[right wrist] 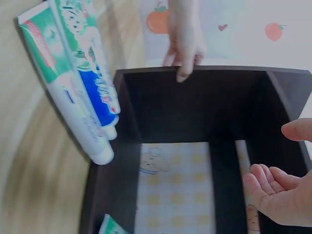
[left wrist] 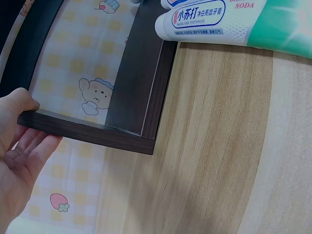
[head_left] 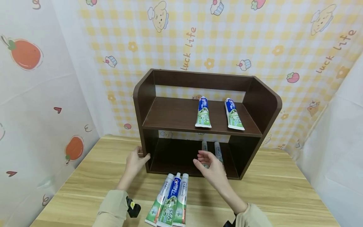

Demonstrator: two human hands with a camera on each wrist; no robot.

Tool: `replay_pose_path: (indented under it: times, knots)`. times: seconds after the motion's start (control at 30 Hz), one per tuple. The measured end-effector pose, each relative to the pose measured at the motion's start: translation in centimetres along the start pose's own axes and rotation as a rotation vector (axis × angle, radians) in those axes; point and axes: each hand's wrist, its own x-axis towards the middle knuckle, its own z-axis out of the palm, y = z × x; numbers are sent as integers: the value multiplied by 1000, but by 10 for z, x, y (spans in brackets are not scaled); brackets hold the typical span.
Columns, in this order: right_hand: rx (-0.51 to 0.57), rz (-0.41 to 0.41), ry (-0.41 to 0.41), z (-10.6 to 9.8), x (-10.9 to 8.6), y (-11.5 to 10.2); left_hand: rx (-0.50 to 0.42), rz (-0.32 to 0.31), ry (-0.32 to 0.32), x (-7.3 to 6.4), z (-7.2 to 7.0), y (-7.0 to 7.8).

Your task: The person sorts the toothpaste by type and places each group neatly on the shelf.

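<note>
My left hand [head_left: 135, 161] grips the left side panel of a dark brown two-tier shelf [head_left: 170, 113]. In the left wrist view the thumb lies on one face of that panel and the fingers [left wrist: 36, 153] on the other. My right hand [head_left: 211, 165] hovers before the lower tier, its fingers loosely bent and nothing between them. Behind it, two white-and-green toothpaste tubes [head_left: 218, 153] lie on the lower tier, partly hidden by the hand. On the upper tier rest two blue-and-green Crest toothpaste tubes [head_left: 203, 113], side by side toward the right.
Before the shelf, three toothpaste tubes lie bunched on the wooden table [head_left: 283, 189]: a blue-and-green one [head_left: 171, 200] between a white-and-green one [head_left: 161, 197] and another [head_left: 181, 201]. A checked cloth [head_left: 113, 47] hangs behind the shelf, with pale printed cloth on both sides.
</note>
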Motion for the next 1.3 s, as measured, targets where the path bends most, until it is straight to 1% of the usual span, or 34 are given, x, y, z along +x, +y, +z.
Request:
replay_pose_path:
  times: [0.23,0.43,0.53,0.67,0.77,0.97,1.1,1.3]
  knots:
    - [4,4,-48,14,-5,19,4,9,3,2,0,2]
    - [39,60,-92,26,-6,33,11,15,6,2,-1,1]
    - [37,86,-146,31,-8,42,11,17,7,2,-1,0]
    - [31,117,-239,38,-11,54,11,15,9,2,0,0]
    - [37,134,-285,42,-13,61,10,12,11,1,0,0]
    - [13,171,-325,49,-16,72,15,8,17,0,1,0]
    - [-6,168,-358,55,-17,79,20,-1,15,0,0,1]
    - [54,173,-407,64,-20,84,15,-5,12,-1,0,1]
